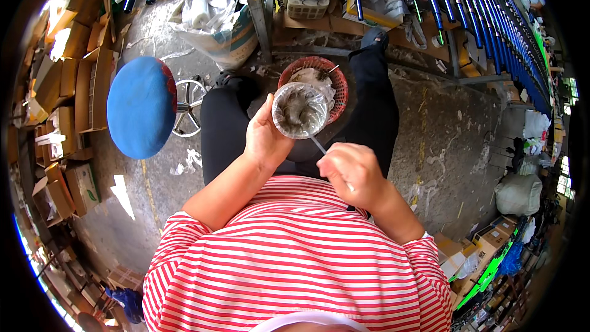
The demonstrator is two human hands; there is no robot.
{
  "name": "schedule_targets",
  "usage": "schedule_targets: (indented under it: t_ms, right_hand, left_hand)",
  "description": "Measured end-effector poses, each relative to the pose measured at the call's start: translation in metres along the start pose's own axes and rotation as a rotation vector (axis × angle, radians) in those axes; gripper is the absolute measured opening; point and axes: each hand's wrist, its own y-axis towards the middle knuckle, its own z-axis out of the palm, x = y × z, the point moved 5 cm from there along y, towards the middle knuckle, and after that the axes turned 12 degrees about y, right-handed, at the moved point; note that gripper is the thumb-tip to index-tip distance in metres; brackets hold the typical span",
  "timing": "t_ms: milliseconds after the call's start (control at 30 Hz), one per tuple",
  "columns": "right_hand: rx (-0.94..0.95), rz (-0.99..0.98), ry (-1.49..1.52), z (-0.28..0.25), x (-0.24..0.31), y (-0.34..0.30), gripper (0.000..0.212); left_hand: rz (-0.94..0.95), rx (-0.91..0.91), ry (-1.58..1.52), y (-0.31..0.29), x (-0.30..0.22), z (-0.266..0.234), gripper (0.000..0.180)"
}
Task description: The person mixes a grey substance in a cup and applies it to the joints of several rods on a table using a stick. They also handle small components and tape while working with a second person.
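Observation:
My left hand [267,132] is wrapped round the side of a clear plastic cup [301,110], whose inside is coated with a greyish-brown paste. In my right hand [353,169] is a thin grey stick [318,144], gripped in closed fingers. The stick's upper end reaches the cup's near rim; I cannot tell whether it goes inside. Just beyond the cup, between my legs, a red plastic basket [337,77] holds a crumpled plastic bag and some whitish material. The cup hides part of the basket.
A blue round stool seat [141,107] on a metal wheeled base [190,108] stands at left. Several blue rods [430,0] line the rack ahead. A large tub [227,40] with plastic bags is at far left, near a squarish container [307,1]. Cardboard boxes [92,89] are stacked along the left.

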Motion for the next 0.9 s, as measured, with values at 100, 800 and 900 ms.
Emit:
schedule_targets:
  t_ms: [100, 800, 900]
  right_hand:
    - [-0.085, 0.09, -0.123, -0.011, -0.006, -0.001, 0.017]
    - [-0.118, 0.108, -0.054, -0.007, -0.004, 0.008, 0.016]
    - [0.084, 0.112, -0.026, 0.001, 0.002, 0.008, 0.017]
  left_hand:
    - [0.019, -0.017, 0.023, 0.002, -0.002, 0.0, 0.037]
    - [-0.007, -0.046, -0.009, 0.007, 0.013, 0.001, 0.039]
    - [-0.037, -0.028, -0.002, 0.006, 0.013, 0.001, 0.04]
